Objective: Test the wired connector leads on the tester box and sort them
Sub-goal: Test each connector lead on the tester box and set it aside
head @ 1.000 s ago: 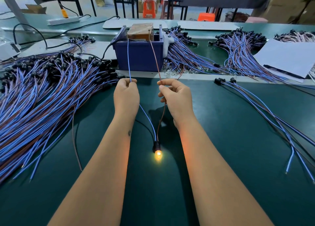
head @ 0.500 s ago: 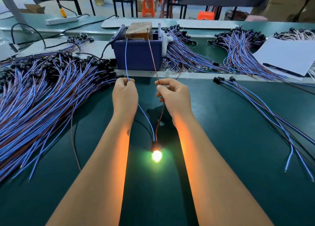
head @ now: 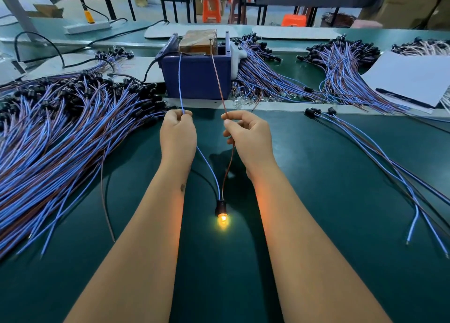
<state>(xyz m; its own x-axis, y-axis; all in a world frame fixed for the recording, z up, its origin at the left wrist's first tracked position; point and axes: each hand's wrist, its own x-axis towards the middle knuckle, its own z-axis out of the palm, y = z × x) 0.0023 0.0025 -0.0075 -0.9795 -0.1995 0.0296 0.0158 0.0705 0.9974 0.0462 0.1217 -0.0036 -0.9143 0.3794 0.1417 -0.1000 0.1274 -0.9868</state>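
Test step in hand: left hand [head: 178, 132] pinches the blue wire [head: 180, 79], right hand [head: 246, 137] pinches the brown wire [head: 219, 83], both ends run up to the tester box [head: 196, 76] at 12 o'clock. The bulb [head: 222, 219] glows amber at 6 o'clock of the hands, between the forearms (reads as a pass). Next probably: lift both ends off the box, lay the lead with the small tested group [head: 365, 137] at 3 o'clock; untested pile [head: 60, 132] at 9 o'clock.
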